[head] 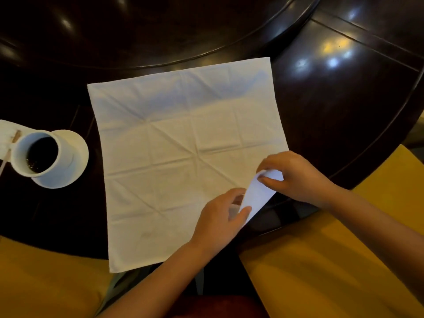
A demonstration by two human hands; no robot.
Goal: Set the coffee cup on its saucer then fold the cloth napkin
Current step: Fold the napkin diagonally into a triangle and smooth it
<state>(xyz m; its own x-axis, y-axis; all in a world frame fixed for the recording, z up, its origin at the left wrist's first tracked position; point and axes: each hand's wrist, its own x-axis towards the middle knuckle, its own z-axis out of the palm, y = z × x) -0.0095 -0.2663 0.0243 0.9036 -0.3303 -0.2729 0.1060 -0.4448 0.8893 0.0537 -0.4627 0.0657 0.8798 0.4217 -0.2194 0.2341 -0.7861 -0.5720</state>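
A white cloth napkin (pixel 183 152) lies spread flat on the dark round table, creased with old fold lines. Its near right corner is lifted and turned over. My left hand (pixel 220 219) pinches that raised flap from below, and my right hand (pixel 296 177) pinches it from above. At the far left a white coffee cup (pixel 37 154) holding dark coffee stands on its white saucer (pixel 79 154).
The dark glossy table (pixel 344 99) has a raised turntable (pixel 160 31) at the back. A white packet and a wooden stirrer (pixel 6 157) lie left of the cup. Yellow chair cushions (pixel 321 271) flank the near edge of the table.
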